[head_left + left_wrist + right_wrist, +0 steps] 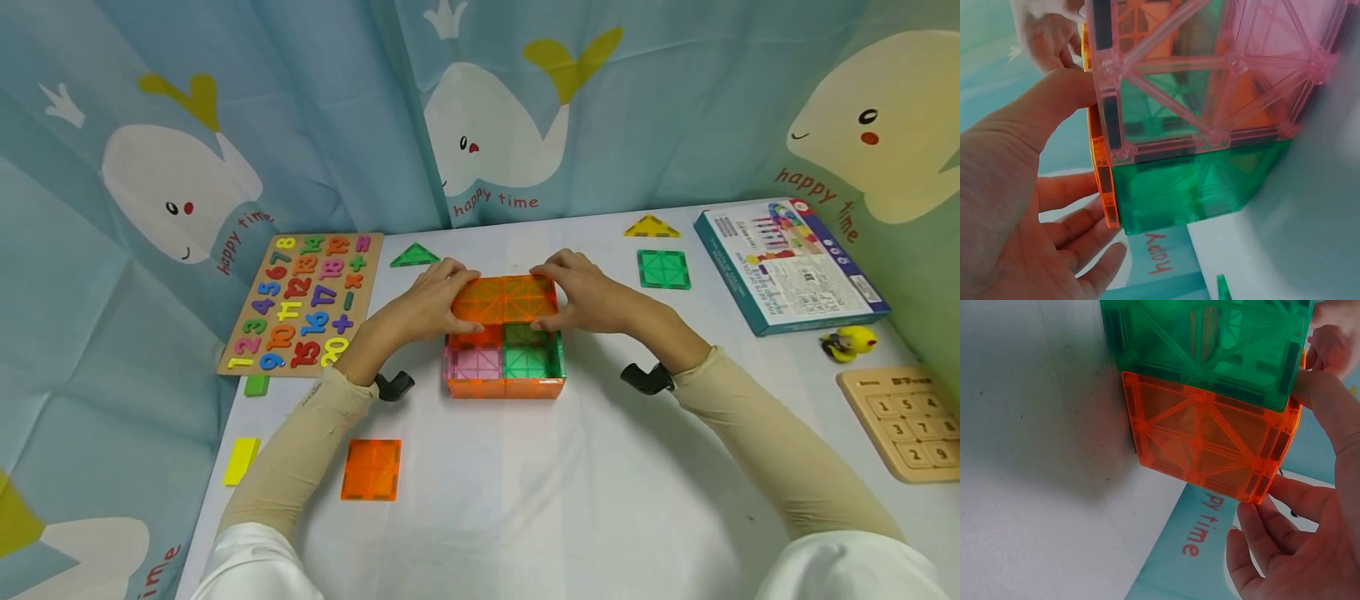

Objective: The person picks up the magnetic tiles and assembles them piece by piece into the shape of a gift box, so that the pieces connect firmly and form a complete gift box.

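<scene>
A box of translucent magnetic tiles (505, 388) stands mid-table, with orange, green and pink walls. Two orange magnetic tiles (504, 300) lie side by side over its rear half. Through the uncovered front half, pink and green tiles show at the bottom. My left hand (427, 307) holds the left end of the orange top tiles, thumb at their front edge and fingers toward the back. At the right end, my right hand (588, 293) grips them the same way. The left wrist view shows a pink wall tile (1210, 94); the right wrist view shows an orange wall tile (1200, 437).
A wooden number board (300, 304) lies at the left, near a loose orange tile (372, 470) and a yellow block (242, 461). Behind are a green triangle (415, 255), a yellow triangle (652, 227) and a green square (663, 269). A boxed game (791, 262) and wooden number puzzle (903, 425) lie right.
</scene>
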Tool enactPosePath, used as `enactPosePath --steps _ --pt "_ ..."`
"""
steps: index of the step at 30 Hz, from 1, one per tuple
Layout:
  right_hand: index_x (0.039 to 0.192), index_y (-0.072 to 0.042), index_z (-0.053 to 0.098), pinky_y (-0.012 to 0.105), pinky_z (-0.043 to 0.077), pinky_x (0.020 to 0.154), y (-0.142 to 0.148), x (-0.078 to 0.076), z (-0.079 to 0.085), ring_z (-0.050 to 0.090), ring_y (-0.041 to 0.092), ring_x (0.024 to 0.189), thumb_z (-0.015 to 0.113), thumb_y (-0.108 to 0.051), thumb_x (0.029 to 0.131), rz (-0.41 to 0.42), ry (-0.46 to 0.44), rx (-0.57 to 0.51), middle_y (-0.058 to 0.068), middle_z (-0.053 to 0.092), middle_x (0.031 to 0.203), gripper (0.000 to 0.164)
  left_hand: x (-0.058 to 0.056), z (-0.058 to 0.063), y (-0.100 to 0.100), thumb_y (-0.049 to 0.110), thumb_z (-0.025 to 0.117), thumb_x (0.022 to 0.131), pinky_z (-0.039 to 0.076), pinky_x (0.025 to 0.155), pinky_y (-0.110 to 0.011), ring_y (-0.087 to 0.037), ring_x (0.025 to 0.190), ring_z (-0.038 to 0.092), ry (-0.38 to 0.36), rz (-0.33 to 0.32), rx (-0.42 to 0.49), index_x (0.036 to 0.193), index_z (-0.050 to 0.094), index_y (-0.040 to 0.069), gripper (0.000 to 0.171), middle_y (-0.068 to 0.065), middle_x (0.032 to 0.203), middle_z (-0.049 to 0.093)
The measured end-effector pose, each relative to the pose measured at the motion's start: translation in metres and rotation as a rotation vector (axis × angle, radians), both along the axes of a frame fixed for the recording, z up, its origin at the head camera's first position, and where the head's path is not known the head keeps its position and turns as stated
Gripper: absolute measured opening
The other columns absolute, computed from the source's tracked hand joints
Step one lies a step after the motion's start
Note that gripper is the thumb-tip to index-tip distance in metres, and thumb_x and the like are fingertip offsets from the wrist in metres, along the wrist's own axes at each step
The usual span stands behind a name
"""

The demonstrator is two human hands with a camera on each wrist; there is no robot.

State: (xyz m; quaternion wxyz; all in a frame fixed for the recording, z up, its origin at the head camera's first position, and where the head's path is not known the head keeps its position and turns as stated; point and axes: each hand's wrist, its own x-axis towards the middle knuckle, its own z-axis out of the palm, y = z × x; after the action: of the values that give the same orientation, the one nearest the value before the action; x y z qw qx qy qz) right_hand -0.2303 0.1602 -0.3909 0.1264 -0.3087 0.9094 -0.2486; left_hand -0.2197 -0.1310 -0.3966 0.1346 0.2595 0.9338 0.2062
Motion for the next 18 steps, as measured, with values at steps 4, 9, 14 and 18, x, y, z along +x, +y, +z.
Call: enactPosePath --steps 4,9,14,18 --pt "0.149 0.0 0.053 0.059 0.041 0.11 0.0 0.0 0.0 0.042 0.038 0.13 0.088 -0.034 0.088 -0.008 -0.018 -0.004 0.02 0.048 0.139 0.077 0.001 -0.001 -0.001 0.043 0.081 0.093 0.034 0.118 -0.05 -0.032 0.133 0.042 -0.009 0.004 0.009 0.161 0.041 0.009 0.086 -0.013 0.15 0.042" --pt "0.155 -0.005 0.048 0.063 0.039 0.113 0.008 0.001 0.004 0.039 0.04 0.138 0.088 -0.044 0.087 -0.016 -0.047 -0.012 0.02 0.045 0.148 0.088 0.007 0.004 -0.008 0.049 0.081 0.092 0.025 0.126 -0.056 -0.035 0.145 0.037 -0.021 0.032 0.01 0.166 0.032 0.012 0.096 -0.014 0.159 0.037" --pt "0.158 -0.008 0.046 0.066 0.038 0.114 0.029 -0.003 0.009 0.037 0.042 0.142 0.087 -0.046 0.086 -0.067 -0.067 -0.001 0.021 0.041 0.155 0.091 0.018 0.01 -0.031 0.059 0.075 0.093 0.028 0.125 -0.062 -0.036 0.153 0.03 -0.036 0.11 0.027 0.168 0.029 0.018 0.096 -0.014 0.167 0.031" --pt "0.158 -0.007 0.045 0.066 0.039 0.112 0.057 -0.009 0.012 0.041 0.042 0.14 0.086 -0.042 0.089 -0.132 -0.094 -0.001 0.022 0.043 0.154 0.088 0.033 0.012 -0.056 0.06 0.067 0.098 0.031 0.122 -0.064 -0.035 0.155 0.028 -0.036 0.185 0.051 0.167 0.03 0.019 0.088 -0.013 0.169 0.028"
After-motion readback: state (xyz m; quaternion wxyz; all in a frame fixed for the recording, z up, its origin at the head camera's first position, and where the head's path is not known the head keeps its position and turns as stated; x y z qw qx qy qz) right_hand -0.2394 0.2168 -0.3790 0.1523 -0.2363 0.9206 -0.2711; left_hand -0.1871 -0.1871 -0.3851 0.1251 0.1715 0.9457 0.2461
